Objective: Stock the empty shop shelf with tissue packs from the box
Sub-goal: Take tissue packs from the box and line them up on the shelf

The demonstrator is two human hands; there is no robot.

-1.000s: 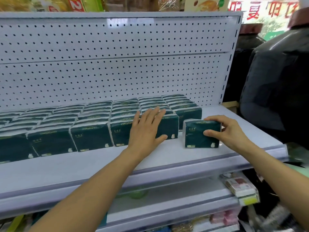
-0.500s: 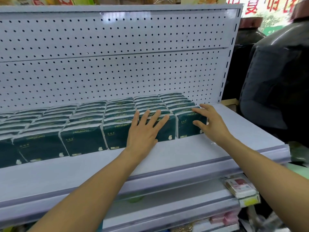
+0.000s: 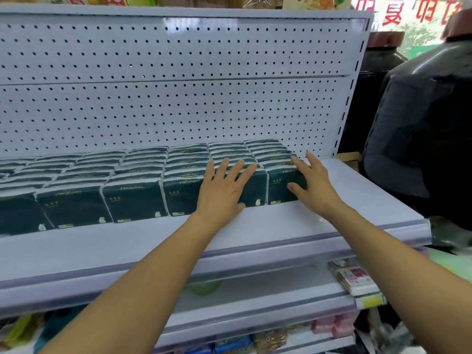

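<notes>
Left hand (image 3: 222, 192): lying flat, fingers spread, pressing the front of the tissue packs (image 3: 132, 198).
Right hand (image 3: 313, 183): fingers and thumb curling around the end pack (image 3: 281, 185), just right of the left hand.
Shelf (image 3: 357, 200): carrying the packs in rows leftward from both hands.

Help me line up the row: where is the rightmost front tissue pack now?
In the head view, the rightmost front tissue pack stands right of centre on the shelf, gripped by the right hand, with the left hand beside it.
</notes>
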